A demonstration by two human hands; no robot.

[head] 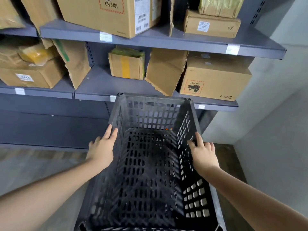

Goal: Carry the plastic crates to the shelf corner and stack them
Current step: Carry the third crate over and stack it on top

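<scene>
A black plastic crate (150, 164) with perforated walls fills the lower middle of the head view, its open top facing me. It looks empty inside. My left hand (102, 145) lies on the crate's left rim, fingers curled over the edge. My right hand (202, 151) rests on the right rim, fingers over the edge too. The crate's far end reaches the front of the lower grey shelf (93, 95). Through the lattice I cannot tell if another crate sits beneath.
Grey metal shelving (166, 40) stands ahead, loaded with cardboard boxes (215, 80) on two levels. A pale wall (275, 105) closes the corner on the right. Grey floor (25, 172) lies to the left, and a dark strip of floor (226, 155) runs to the crate's right.
</scene>
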